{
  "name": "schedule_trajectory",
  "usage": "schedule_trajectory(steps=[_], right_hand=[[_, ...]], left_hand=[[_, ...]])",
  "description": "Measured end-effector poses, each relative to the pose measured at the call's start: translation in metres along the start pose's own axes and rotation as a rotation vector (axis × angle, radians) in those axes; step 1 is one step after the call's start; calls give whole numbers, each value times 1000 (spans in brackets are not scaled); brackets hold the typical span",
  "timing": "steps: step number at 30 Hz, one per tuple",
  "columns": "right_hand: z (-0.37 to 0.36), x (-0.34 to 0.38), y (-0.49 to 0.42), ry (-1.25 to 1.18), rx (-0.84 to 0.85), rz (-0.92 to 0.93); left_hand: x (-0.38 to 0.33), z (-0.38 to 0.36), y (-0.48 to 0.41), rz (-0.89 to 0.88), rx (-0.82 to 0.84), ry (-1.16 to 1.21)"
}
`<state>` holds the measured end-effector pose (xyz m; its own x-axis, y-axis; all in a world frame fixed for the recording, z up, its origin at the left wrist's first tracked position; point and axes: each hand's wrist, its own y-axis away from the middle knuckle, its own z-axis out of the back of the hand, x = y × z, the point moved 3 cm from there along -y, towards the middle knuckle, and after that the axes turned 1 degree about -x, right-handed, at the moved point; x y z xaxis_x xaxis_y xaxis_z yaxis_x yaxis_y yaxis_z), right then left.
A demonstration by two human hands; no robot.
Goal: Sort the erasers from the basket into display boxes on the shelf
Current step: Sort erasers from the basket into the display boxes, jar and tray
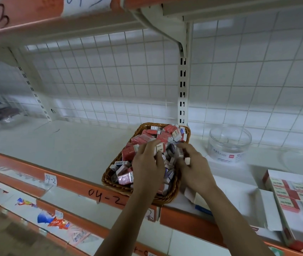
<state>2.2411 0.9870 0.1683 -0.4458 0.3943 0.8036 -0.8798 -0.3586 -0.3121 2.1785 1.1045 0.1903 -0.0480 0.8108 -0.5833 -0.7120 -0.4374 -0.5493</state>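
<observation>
Atop the shelf point(63, 145), basket point(107, 179) of erasers point(143, 139) lengthwise front to back

Clear round plastic jar point(229, 145), printed label, upright, open-topped. White wire-grid back panel point(121, 74) behind it. White slotted metal upright point(183, 85) just left of jar. Handwritten paper tag "04-2" point(50, 179). Blue-and-red packets point(54, 220) lie below.
</observation>
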Motion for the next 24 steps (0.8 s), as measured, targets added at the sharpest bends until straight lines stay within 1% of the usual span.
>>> schedule_trajectory(steps=[5, 7, 9, 11, 13, 15, 17, 20, 24], right_hand=[[27, 4, 15, -447, -88, -119], [40, 5, 21, -547, -109, -143], [54, 4, 28, -585, -138, -155], [66, 0, 34, -577, -165, -170], [77, -5, 41, -533, -188, -174], [87, -12, 47, -487, -206, -172], [97, -19, 54, -464, -233, -182], [111, -32, 64, -409, -287, -220], [129, -50, 77, -303, -341, -256]], left_hand=[[-8, 3, 0, -20, -27, 75], [-20, 2, 1, -50, -12, 106], [-32, -1, 2, -109, -8, 145], [-43, -9, 2, -149, 18, 170], [-49, -20, 1, -169, 62, 119], [-54, -30, 3, -150, 107, 79], [-59, -39, 7, -151, 147, 137], [-72, -55, 18, -205, 221, 240], [-98, -72, 35, -217, 347, 290]])
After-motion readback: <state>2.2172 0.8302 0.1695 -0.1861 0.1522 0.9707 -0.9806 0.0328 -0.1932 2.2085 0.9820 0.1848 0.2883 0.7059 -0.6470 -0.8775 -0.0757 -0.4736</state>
